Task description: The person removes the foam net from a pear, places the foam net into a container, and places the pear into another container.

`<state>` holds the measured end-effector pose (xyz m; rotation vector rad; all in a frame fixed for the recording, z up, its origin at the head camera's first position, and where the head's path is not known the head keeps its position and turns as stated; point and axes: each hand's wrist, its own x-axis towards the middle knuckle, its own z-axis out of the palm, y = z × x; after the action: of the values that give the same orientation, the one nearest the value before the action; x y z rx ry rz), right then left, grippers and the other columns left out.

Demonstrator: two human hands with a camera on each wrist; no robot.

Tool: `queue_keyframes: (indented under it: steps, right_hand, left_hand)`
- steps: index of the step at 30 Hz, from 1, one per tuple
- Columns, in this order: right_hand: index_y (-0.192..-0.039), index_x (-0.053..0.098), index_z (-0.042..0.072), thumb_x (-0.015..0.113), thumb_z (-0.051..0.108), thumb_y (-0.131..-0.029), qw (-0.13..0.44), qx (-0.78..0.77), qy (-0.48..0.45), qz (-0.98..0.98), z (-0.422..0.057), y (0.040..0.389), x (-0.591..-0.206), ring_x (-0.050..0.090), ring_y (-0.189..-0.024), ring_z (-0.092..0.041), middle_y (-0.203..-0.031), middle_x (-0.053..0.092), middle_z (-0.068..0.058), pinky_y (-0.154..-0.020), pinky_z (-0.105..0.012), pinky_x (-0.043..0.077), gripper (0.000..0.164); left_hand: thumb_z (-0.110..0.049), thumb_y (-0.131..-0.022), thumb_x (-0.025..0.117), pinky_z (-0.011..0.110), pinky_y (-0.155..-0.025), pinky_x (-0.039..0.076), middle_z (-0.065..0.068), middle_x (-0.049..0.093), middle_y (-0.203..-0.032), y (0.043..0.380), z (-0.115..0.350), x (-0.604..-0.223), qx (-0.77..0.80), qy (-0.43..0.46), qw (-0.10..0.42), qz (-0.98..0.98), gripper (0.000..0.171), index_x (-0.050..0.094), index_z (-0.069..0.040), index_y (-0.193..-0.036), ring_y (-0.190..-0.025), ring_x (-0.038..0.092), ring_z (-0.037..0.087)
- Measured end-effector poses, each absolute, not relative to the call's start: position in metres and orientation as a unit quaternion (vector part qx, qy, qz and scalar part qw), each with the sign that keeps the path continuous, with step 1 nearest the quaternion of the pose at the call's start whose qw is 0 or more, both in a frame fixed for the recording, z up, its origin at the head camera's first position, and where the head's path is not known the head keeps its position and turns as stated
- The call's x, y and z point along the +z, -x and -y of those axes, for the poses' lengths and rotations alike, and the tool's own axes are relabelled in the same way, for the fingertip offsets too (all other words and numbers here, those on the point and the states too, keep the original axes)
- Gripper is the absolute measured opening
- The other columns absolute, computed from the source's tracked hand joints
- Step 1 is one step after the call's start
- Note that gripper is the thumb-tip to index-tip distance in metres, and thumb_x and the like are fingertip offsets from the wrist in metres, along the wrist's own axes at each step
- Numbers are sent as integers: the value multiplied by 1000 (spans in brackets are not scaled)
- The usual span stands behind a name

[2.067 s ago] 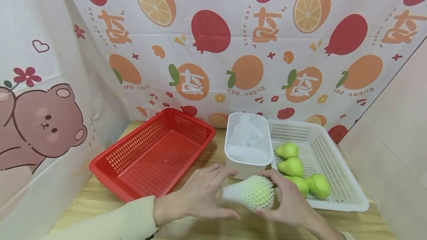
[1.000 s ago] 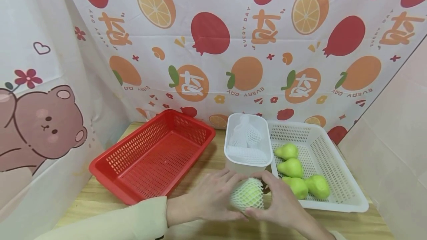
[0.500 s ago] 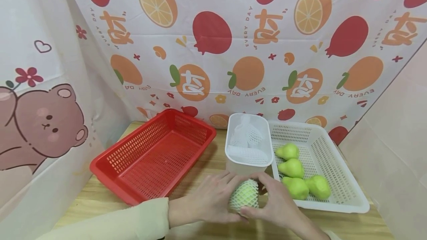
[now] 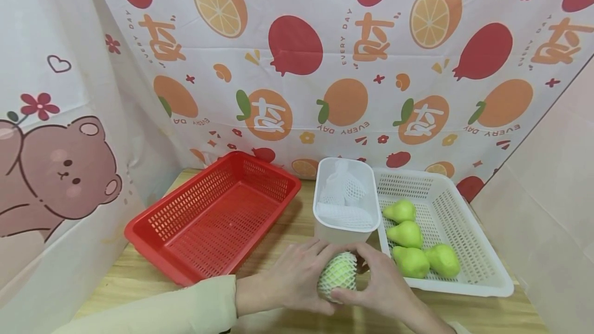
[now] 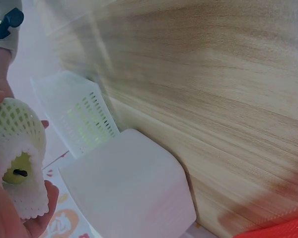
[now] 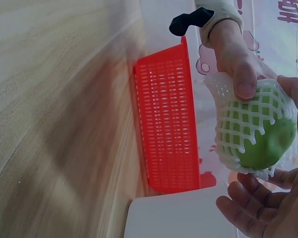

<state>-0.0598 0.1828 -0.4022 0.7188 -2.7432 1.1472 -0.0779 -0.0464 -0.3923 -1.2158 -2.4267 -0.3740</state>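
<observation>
A green pear (image 4: pixel 337 275) sits inside a white foam net sleeve, held between both hands above the tabletop. My left hand (image 4: pixel 297 278) grips the stem side, with its thumb along the near side in the head view. From the right, my right hand (image 4: pixel 385 285) holds the round end between thumb and fingers. The left wrist view shows the dark stem (image 5: pixel 21 172) inside the open end of the foam net (image 5: pixel 27 193). In the right wrist view, the bare round bottom of the pear (image 6: pixel 272 146) comes out past the edge of the net.
A red basket (image 4: pixel 185 271) stands on the wooden table to the left. Behind the hands is a white tub (image 4: pixel 343 233) with several foam nets (image 4: pixel 343 214). The white basket (image 4: pixel 473 287) at right holds several green pears (image 4: pixel 410 262). Printed cloth (image 4: pixel 297 117) hangs behind.
My left hand, apart from the pear at first, has closed around its stem side. The netted pear has shifted left and turned, and my right hand has followed it left.
</observation>
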Motion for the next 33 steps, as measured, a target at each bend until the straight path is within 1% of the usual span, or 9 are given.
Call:
queue_keyframes:
  steps: [5, 9, 12, 15, 20, 23, 27, 30, 33]
  right_hand:
    - [-131, 62, 29, 89, 58, -75, 60, 366, -243, 896, -184, 60, -401, 64, -98, 3, -112, 68, 21, -83, -27, 60, 68]
    - [-136, 59, 31, 89, 56, -77, 79, 370, -257, 889, -185, 60, -401, 61, -102, 3, -119, 66, 21, -87, -28, 60, 71]
    - [-138, 59, 29, 90, 53, -78, 87, 381, -260, 883, -188, 60, -399, 62, -106, 1, -123, 65, 21, -90, -30, 60, 71]
    - [-137, 59, 28, 91, 49, -79, 95, 384, -259, 881, -192, 60, -396, 64, -109, -1, -125, 65, 20, -92, -31, 60, 70]
    - [-136, 61, 23, 91, 41, -80, 126, 380, -278, 873, -199, 60, -390, 68, -111, -9, -126, 69, 14, -92, -33, 61, 66]
    - [-134, 64, 20, 92, 32, -80, 155, 381, -297, 862, -203, 61, -387, 71, -108, -14, -124, 72, 7, -91, -33, 61, 62]
    - [-132, 65, 20, 91, 19, -80, 183, 391, -322, 843, -208, 63, -382, 73, -105, -18, -120, 74, 0, -92, -28, 61, 58]
    - [-130, 66, 19, 90, 12, -79, 196, 399, -335, 831, -211, 64, -378, 73, -106, -15, -119, 74, 0, -94, -22, 59, 57]
    - [-129, 68, 18, 90, 8, -78, 209, 399, -344, 824, -212, 65, -376, 74, -106, -13, -119, 74, 2, -95, -17, 57, 56]
  left_hand:
    - [-62, -57, 95, 16, -69, 50, -10, 68, -105, 78, 48, -392, -141, 422, 177, 878, 102, 56, -18, -140, -93, 63, 5]
    - [-57, -58, 95, 16, -74, 53, -9, 69, -106, 79, 48, -392, -157, 419, 175, 877, 95, 57, -17, -136, -95, 63, 4]
    - [-56, -59, 94, 16, -77, 54, -9, 70, -108, 81, 49, -393, -173, 421, 181, 872, 92, 58, -17, -134, -95, 64, 4]
    - [-55, -60, 94, 14, -78, 53, -10, 71, -107, 82, 50, -395, -191, 424, 192, 864, 92, 57, -16, -133, -94, 63, 2]
    - [-57, -56, 96, 9, -72, 48, -11, 69, -102, 85, 52, -398, -211, 424, 227, 851, 93, 58, -16, -130, -86, 61, 0]
    - [-57, -54, 97, 9, -69, 46, -12, 68, -99, 85, 52, -399, -222, 421, 243, 845, 93, 59, -17, -129, -83, 60, 0]
    - [-55, -52, 98, 10, -69, 47, -11, 68, -100, 86, 53, -400, -240, 418, 246, 841, 94, 59, -18, -130, -83, 61, 0]
    - [-55, -53, 98, 11, -69, 49, -11, 69, -102, 86, 52, -400, -248, 417, 245, 840, 94, 59, -19, -131, -85, 62, 1]
    - [-56, -55, 97, 11, -70, 49, -11, 70, -103, 86, 51, -400, -248, 419, 248, 837, 94, 58, -19, -132, -85, 63, 1]
